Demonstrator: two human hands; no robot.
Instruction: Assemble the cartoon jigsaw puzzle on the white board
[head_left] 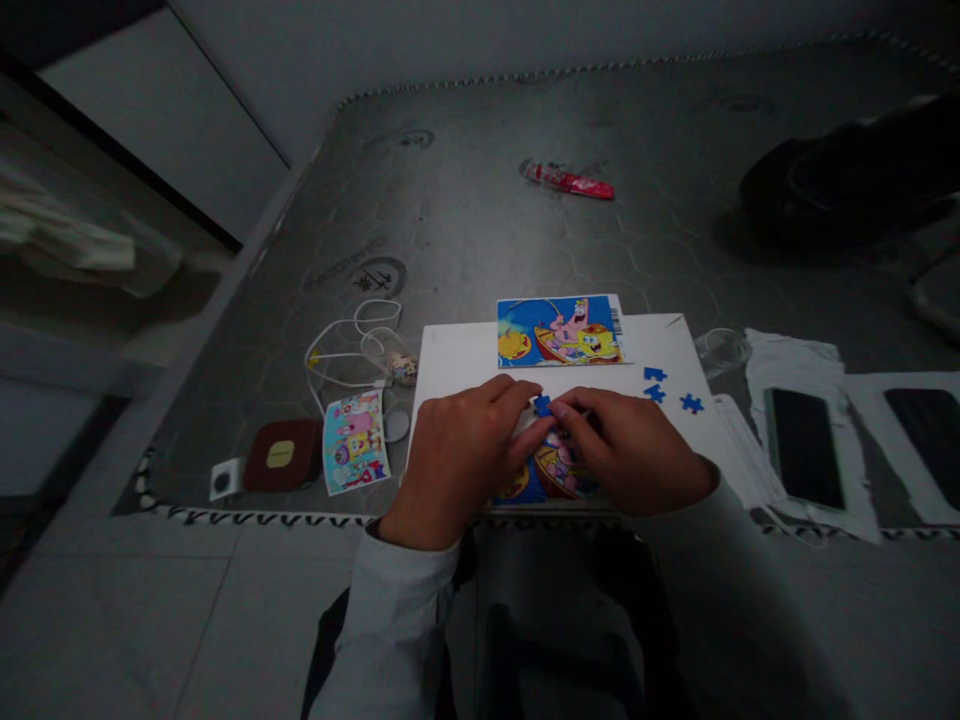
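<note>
While both hands meet over the near edge of the white board [457, 360], a small blue piece [541, 405] sits pinched between their fingertips. The left hand [461, 455] closes its grip on the piece from one side and the right hand [637, 450] from the other. It is held just above the far edge of the half-built puzzle [559, 470], which lies mostly hidden under the palms.

A finished picture card [561, 330] rests at the board's far edge. Three loose pieces [691, 403] lie near the board's right edge, apart from one another. The board itself lies on a grey mattress [465, 220], close to its near edge.

The likeliest trouble is the palms. Both rest on the joined part of the puzzle, so a sideways push of either wrist could, I think, drag seated pieces apart. The light is dim and the piece is plain blue, so it could easily be turned the wrong way and forced in. The loose pieces sit close to the right sleeve, and a sweep of that arm could knock them off the board onto the mattress.
</note>
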